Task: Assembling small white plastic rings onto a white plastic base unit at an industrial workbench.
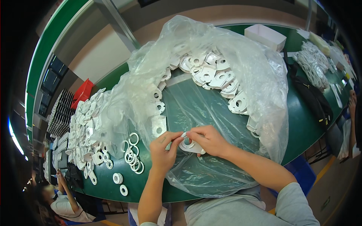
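- The left hand has its thumb and index finger nearly closed in a pinch at the upper edge of the white plastic plate.
- The right hand grips the same edge with thumb and curled fingers — probably so that both thumbs can press there together. Whether a separate ring sits between the fingertips, I cannot tell.
- The plate is close before the person's body, above the clear plastic bag, which likely lies spread out to shield the parts from the green tabletop.
- More white plates lie in an arc around a gap in the middle, perhaps leaving working room within reach.
- Loose white rings lie just left of the bag — handy for the left hand, it seems — with a short ring stack nearer the table edge.
- No brand, label or writing is legible on plates, rings or bag.
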`<action>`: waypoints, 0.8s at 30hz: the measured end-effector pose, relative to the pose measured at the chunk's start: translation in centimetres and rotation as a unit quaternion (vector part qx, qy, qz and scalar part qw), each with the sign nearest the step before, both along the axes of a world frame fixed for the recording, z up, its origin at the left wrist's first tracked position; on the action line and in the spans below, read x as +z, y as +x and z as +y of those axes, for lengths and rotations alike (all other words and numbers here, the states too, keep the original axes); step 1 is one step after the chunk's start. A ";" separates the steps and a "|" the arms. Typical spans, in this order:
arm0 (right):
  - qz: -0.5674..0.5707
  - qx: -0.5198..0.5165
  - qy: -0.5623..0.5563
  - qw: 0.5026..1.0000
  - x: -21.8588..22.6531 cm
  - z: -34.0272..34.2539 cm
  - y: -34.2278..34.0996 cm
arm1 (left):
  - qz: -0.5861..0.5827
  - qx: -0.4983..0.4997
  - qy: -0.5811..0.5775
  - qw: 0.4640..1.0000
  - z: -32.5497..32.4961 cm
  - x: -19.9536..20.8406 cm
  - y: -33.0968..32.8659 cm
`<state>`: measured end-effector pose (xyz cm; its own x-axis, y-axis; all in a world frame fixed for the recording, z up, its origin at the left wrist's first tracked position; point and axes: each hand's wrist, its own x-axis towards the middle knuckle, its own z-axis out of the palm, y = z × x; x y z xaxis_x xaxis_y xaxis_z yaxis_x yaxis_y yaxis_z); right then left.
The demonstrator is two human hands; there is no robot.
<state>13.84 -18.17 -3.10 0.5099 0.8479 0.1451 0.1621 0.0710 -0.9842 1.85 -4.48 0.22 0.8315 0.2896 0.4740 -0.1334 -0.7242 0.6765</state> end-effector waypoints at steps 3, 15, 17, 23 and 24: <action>-0.017 -0.019 -0.018 1.000 0.1 -0.3 0.0 | 0.026 0.032 -0.106 0.994 -0.9 -0.2 0.0; 0.060 -0.038 0.005 0.997 -0.7 0.2 0.2 | 0.139 -0.034 -0.293 0.945 0.3 -0.4 0.2; 0.079 -0.015 -0.009 0.997 -0.8 0.4 0.0 | 0.139 -0.022 -0.277 0.951 1.1 -0.4 -0.3; 0.191 0.044 -0.003 0.981 -1.5 0.2 0.5 | 0.056 0.080 -0.179 0.979 3.7 3.8 -5.2; 0.193 0.057 0.007 0.979 -1.4 0.2 0.5 | 0.040 0.145 -0.220 0.964 4.8 4.6 -7.3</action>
<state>14.33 -17.96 -4.50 0.4316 0.9016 -0.0280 -0.2326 0.0812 -0.9692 -5.43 0.27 4.82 0.7140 0.6740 0.1896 0.0969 -0.3633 0.9266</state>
